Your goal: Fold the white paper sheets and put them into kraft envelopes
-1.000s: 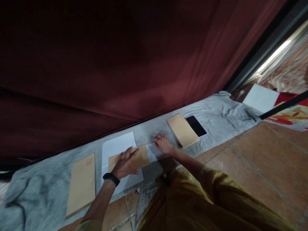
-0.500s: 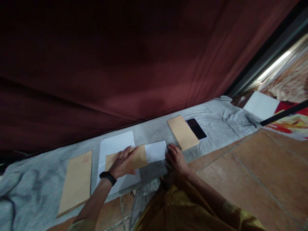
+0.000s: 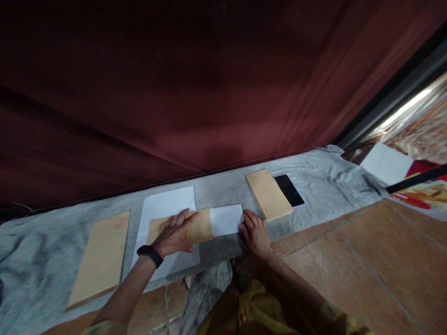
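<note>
Resting the spread left hand [image 3: 175, 234], gripping nothing, on a brown envelope [image 3: 203, 226] near the front edge of the grey cloth [image 3: 223, 188].
White paper [image 3: 226, 219], seemingly only partly inside, juts from the envelope's right end; the right hand [image 3: 256, 235] curls at the paper's tip, any pinch impossible to tell. Cloth leaves room toward the back edge.

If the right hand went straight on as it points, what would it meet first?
Likely the small white paper at the end of the envelope under the left hand: its edge lies just by the right hand, though whether they touch is hard to tell.
</note>
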Motion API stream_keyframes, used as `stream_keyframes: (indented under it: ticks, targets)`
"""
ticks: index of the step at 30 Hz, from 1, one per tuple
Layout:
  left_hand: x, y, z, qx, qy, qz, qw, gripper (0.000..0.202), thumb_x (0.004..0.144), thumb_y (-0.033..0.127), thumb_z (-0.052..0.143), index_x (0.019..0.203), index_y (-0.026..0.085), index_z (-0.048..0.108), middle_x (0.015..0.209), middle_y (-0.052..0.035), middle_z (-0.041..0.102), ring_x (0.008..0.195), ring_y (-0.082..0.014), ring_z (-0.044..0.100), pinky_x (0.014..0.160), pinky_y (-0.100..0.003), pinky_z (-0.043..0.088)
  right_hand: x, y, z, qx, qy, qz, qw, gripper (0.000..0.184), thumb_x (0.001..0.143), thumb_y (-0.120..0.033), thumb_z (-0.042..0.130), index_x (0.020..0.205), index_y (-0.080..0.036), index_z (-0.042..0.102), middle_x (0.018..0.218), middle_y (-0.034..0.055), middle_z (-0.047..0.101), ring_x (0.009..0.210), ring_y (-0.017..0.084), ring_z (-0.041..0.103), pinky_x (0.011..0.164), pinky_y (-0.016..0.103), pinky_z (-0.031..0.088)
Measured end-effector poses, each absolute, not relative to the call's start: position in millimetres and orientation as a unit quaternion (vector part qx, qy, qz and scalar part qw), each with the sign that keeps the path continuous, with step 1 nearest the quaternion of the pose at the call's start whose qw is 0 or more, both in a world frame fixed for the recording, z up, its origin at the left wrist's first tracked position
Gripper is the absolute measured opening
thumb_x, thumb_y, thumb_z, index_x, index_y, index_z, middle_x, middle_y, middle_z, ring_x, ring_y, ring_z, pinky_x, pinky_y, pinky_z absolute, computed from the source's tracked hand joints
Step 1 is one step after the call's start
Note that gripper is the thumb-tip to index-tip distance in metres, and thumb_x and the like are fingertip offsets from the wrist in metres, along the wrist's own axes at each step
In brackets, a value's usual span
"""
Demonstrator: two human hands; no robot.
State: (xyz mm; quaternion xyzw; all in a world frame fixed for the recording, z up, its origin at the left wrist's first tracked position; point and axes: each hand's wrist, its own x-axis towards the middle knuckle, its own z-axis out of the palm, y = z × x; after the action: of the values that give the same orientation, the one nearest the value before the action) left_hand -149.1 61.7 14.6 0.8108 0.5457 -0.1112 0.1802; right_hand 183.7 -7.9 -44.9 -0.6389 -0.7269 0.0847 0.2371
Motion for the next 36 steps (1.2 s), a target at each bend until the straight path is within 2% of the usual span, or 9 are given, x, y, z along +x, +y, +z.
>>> stream_keyframes:
  ticks: [13,20,27,32,36]
  targets:
    - [-146.4,61.6,15.7,0.810,0.546,-0.116,0.181,0.122,0.051,0.052,0.085,0.158,0.033,0.027,0.169,-0.0129,0.018,0.153,-0.0402,0.020,0.122,-0.055,0.017,185.6,-2.9,-42.6,-0.634,-0.737,0.081,0.217,0.043,0.104,-0.033,0.041,0.144,-0.021,0.052,0.146,0.0128,0.054,0.125,0.029,0.052,0.105,0.046,0.040]
    - [-145.6,61.3,15.5,0.804,0.553,-0.110,0.187,0.123,0.050,0.047,0.085,0.158,0.033,0.027,0.169,-0.0130,0.017,0.153,-0.0389,0.020,0.123,-0.053,0.016,187.6,0.7,-44.8,-0.619,-0.751,0.083,0.214,0.043,0.103,-0.032,0.044,0.142,-0.020,0.054,0.147,0.0128,0.053,0.127,0.028,0.051,0.105,0.044,0.040]
    - [-150.1,64.1,8.9,0.814,0.540,-0.108,0.185,0.123,0.050,0.051,0.084,0.158,0.034,0.026,0.169,-0.0119,0.015,0.152,-0.0409,0.021,0.121,-0.055,0.019,185.9,6.5,-42.1,-0.619,-0.752,0.094,0.207,0.042,0.103,-0.035,0.043,0.142,-0.021,0.055,0.148,0.0112,0.053,0.131,0.027,0.048,0.108,0.044,0.038]
    - [-147.3,63.0,12.9,0.811,0.543,-0.111,0.188,0.123,0.051,0.047,0.085,0.158,0.032,0.026,0.169,-0.0131,0.016,0.153,-0.0389,0.021,0.123,-0.052,0.016,182.0,11.5,-43.0,-0.617,-0.750,0.110,0.212,0.042,0.103,-0.035,0.043,0.140,-0.018,0.056,0.150,0.0110,0.052,0.134,0.027,0.046,0.110,0.043,0.037]
    - [-143.3,60.4,19.7,0.804,0.551,-0.117,0.192,0.122,0.052,0.047,0.085,0.158,0.032,0.027,0.169,-0.0129,0.015,0.153,-0.0396,0.019,0.123,-0.054,0.015,181.0,8.8,-45.3,-0.609,-0.757,0.107,0.209,0.043,0.102,-0.032,0.044,0.142,-0.018,0.054,0.150,0.0108,0.051,0.137,0.028,0.043,0.111,0.045,0.035]
